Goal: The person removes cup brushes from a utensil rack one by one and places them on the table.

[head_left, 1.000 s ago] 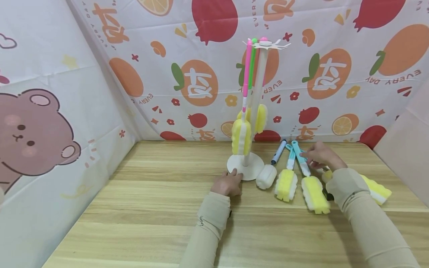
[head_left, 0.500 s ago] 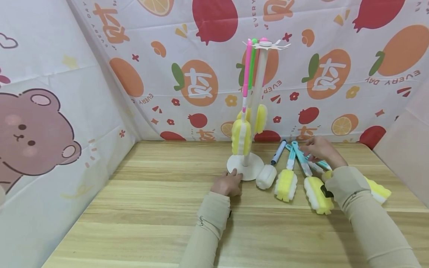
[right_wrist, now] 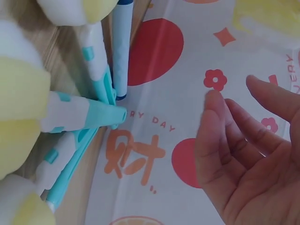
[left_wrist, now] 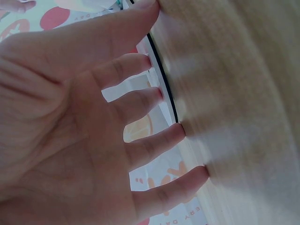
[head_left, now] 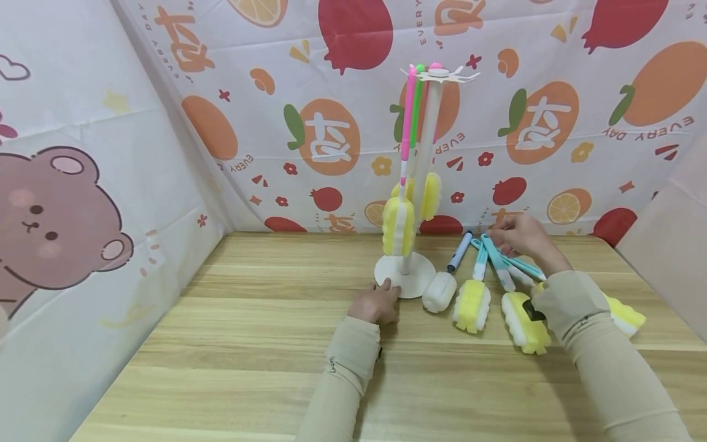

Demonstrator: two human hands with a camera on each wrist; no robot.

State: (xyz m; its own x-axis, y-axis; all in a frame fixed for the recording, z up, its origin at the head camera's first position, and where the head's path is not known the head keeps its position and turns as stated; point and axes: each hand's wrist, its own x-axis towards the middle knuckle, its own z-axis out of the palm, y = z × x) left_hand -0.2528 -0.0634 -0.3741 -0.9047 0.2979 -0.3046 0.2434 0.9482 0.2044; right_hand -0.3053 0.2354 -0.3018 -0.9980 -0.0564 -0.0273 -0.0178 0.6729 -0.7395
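Nearest, the foremost yellow-and-white brush (head_left: pixel 523 325) is lying on the table (head_left: pixel 248 368), sponge end foremost, its teal handle (head_left: pixel 498 261) pointing away. The step in hand looks like taking up one brush from this cluster; since teal handles are crossing near their ends, doing it well probably calls for pinching a single one close to its tip and raising it clear of its neighbours, not dragging it sideways. The left hand (head_left: pixel 375 304) is resting at the base of the white stand (head_left: pixel 424 153), its fingers spread wide and nearly straight, some tips seemingly touching the rim, gripping nothing; light pressure there should be steadying the stand. The white-sponged brush (head_left: pixel 439 292) is lying just beside that base. Farther off, the right hand (head_left: pixel 521 236) is hovering by the handle ends, its fingers loosely bent, leaving a moderate gap to the thumb and holding nothing. Beyond, a pink-handled brush (head_left: pixel 409 116) is hanging from the stand's top, before the fruit-print backdrop (head_left: pixel 331 138).
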